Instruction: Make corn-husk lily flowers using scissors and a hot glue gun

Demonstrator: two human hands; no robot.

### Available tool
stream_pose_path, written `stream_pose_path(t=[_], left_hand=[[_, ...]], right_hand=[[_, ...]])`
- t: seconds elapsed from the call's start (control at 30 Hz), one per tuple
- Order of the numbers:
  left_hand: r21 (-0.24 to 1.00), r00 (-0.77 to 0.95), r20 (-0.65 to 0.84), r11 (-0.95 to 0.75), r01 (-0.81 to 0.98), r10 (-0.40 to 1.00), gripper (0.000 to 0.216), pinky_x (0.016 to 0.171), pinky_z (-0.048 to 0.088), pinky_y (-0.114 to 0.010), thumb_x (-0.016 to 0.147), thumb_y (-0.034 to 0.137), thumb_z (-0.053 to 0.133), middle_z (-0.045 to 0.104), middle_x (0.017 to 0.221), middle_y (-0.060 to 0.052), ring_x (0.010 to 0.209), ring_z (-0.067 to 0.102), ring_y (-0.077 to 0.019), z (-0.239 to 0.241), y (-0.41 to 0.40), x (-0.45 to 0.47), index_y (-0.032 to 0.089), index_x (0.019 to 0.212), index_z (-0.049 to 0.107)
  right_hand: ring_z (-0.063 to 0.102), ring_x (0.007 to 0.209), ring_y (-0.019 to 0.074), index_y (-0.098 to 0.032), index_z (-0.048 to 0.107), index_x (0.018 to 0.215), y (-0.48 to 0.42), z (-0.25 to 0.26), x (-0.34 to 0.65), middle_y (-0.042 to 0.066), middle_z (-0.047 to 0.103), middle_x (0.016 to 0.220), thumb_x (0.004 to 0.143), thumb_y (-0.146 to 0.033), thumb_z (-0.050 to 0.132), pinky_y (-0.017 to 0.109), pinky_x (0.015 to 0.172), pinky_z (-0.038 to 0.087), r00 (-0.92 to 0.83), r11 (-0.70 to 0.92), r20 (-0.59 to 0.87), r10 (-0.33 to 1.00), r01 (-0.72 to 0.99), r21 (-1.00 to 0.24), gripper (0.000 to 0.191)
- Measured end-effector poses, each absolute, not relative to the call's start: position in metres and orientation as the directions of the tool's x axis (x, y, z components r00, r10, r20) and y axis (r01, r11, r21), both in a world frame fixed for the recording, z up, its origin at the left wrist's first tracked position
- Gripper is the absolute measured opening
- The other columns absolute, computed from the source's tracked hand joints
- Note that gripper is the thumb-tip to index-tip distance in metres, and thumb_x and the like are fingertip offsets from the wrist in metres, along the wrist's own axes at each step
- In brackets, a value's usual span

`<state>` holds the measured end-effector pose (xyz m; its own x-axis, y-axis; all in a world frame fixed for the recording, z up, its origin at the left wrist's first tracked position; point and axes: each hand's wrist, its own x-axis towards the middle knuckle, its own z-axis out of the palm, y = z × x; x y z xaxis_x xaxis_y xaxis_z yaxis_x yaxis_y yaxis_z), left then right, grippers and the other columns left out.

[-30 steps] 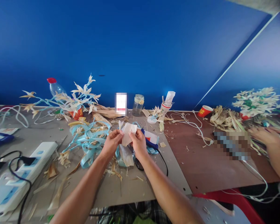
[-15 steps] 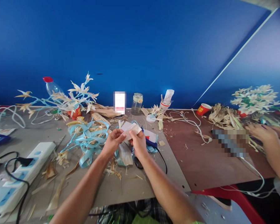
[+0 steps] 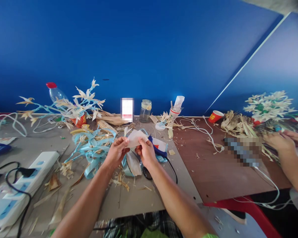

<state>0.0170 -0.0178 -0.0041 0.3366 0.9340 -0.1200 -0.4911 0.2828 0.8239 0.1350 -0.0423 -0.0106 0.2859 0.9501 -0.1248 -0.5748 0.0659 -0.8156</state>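
Both my hands hold one pale piece of dried corn husk (image 3: 135, 138) above the grey table. My left hand (image 3: 116, 152) pinches its left edge, fingers closed. My right hand (image 3: 145, 152) pinches its right part, thumb on top. Beneath them lie more husk strips (image 3: 133, 164), a tangle of light-blue ribbon (image 3: 94, 147) and a blue glue gun (image 3: 158, 151) with a black cord.
A husk-flower branch (image 3: 75, 105) stands at the back left by a red-capped bottle (image 3: 52, 92). A glass jar (image 3: 145, 110) and red cups (image 3: 216, 116) line the wall. A white power strip (image 3: 22, 185) lies left. Another person's hands (image 3: 278, 141) work at the right beside a husk pile (image 3: 234, 125).
The husk piece has turned from hanging upright between my fingers to lying flatter and spread sideways. My hands have sunk slightly. The other person's hands have shifted a little.
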Motion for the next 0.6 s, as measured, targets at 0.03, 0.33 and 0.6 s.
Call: stream_pose_path(t=[0.03, 0.33, 0.6], left_hand=[[0.815, 0.336, -0.114, 0.282, -0.507, 0.935, 0.024, 0.048, 0.039, -0.015, 0.061, 0.026, 0.077, 0.053, 0.060, 0.005, 0.051, 0.049, -0.0044, -0.004, -0.018, 0.017, 0.015, 0.068, 0.057], [0.760, 0.352, -0.042, 0.258, -0.596, 0.935, 0.034, 0.056, 0.047, -0.018, 0.061, 0.024, 0.077, 0.062, 0.072, 0.002, 0.061, 0.059, -0.0080, -0.001, -0.020, 0.016, 0.018, 0.090, 0.060], [0.826, 0.318, -0.047, 0.215, -0.520, 0.947, 0.032, 0.052, 0.037, -0.017, 0.060, 0.029, 0.078, 0.051, 0.061, 0.005, 0.051, 0.045, -0.0041, -0.003, -0.021, 0.019, 0.017, 0.083, 0.060]], right_hand=[[0.028, 0.035, 0.0031, -0.017, 0.050, 0.061, -0.042, -0.011, 0.135, -0.009, 0.041, 0.043, 0.063, -0.039, 0.067, 0.018, 0.035, 0.020, 0.283, 0.068, -0.122, 0.951, -0.578, -0.813, 0.028], [0.036, 0.039, 0.0052, -0.018, 0.056, 0.067, -0.042, -0.011, 0.135, -0.007, 0.052, 0.051, 0.061, -0.036, 0.072, 0.019, 0.038, 0.029, 0.308, 0.139, -0.072, 0.949, -0.611, -0.780, 0.025], [0.035, 0.035, 0.0042, -0.018, 0.050, 0.065, -0.040, -0.005, 0.147, -0.007, 0.053, 0.049, 0.062, -0.041, 0.073, 0.020, 0.039, 0.029, 0.224, 0.088, -0.101, 0.969, -0.701, -0.708, 0.032]])
